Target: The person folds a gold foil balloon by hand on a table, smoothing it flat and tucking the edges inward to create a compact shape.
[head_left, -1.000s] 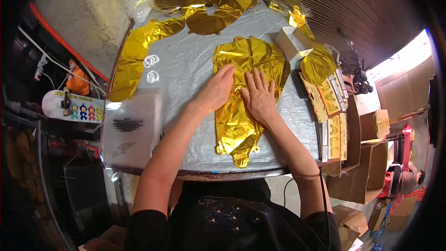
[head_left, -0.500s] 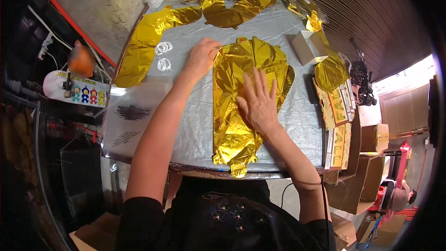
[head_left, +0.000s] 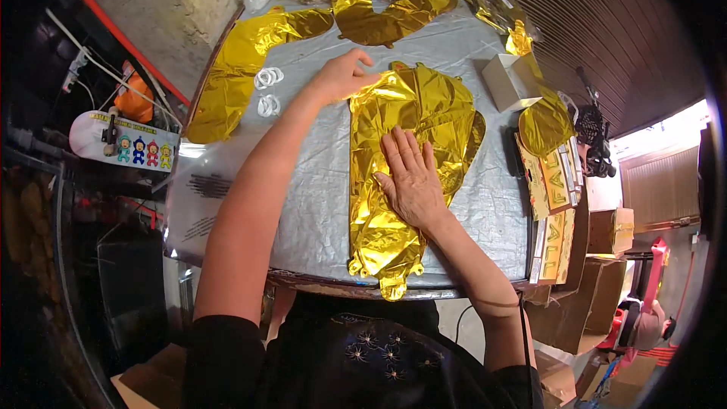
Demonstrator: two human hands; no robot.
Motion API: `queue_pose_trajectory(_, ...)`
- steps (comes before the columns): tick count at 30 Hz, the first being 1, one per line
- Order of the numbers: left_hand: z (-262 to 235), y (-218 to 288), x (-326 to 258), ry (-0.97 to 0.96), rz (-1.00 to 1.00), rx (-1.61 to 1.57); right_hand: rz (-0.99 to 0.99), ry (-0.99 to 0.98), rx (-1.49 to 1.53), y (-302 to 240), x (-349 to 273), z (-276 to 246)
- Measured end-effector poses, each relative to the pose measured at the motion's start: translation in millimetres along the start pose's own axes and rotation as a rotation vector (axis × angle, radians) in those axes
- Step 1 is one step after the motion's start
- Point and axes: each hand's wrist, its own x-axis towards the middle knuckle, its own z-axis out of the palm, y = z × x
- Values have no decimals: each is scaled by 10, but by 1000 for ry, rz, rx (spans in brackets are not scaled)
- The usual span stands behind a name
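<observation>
**Head view: two hands on a gold foil balloon**

At the far left, clutter beside the table point(head_left: 318, 212) sinks into shadow and is hard to make out. Small white rings point(head_left: 268, 78) lie near the left hand point(head_left: 342, 76), whose fingers pinch the upper left edge of the balloon point(head_left: 413, 129). The balloon lies flat mid-table, its tail hanging over the near edge. The right hand point(head_left: 413, 178) presses on it, open, fingers together, covering its middle. Rightward, a white box point(head_left: 509, 79) and card packs point(head_left: 556, 182) blur toward the rim.
</observation>
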Motion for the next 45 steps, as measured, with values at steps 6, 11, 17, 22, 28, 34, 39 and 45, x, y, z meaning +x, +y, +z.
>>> queue_pose_trajectory(6,-36,-153,-16,50,52,77,-8,16,1,-19,1,-3)
queue_pose_trajectory(11,46,-75,-266,355,170,206,-5,7,-17,-25,-9,33)
queue_pose_trajectory(17,522,220,-643,286,486,224,-1,37,-32,72,-20,33)
queue_pose_trajectory(22,553,-141,-457,332,534,309,-15,77,-35,82,165,86)
queue_pose_trajectory(28,414,-150,-196,223,483,246,-6,78,-52,187,204,153)
queue_pose_trajectory(34,176,-213,-179,256,457,299,-20,90,-57,140,238,169)
queue_pose_trajectory(39,395,70,-496,200,341,449,1,97,-75,219,192,180)
queue_pose_trajectory(45,685,32,-890,156,255,776,-4,92,-60,171,209,161)
